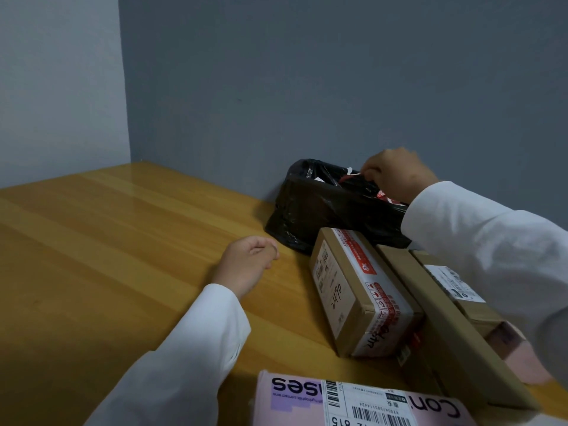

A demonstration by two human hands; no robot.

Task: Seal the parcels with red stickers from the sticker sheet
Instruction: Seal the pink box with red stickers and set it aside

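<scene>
A black plastic bag sits on the wooden table against the grey-blue wall, its mouth open upward. Inside the mouth, red and white sheet material is partly visible; this is probably the sticker sheet, though the view is too dark and too small to confirm it.

The right hand is at the bag mouth, fingers curled down and pinching a red-and-white edge at the rim. Whether that edge is the sheet itself or other packaging cannot be told.

The left hand rests on the table left of the bag, holding nothing, fingers loosely curled with the thumb near the forefinger. Both arms wear white sleeves.

Parcels lie in front of the bag:
- A brown carton with red-printed tape and a handwritten label, touching the bag's base.
- A long, narrow brown box just beside it on the right.
- A further brown carton with a white shipping label, partly hidden by the right sleeve.
- A pink box with barcode labels at the near edge.
</scene>
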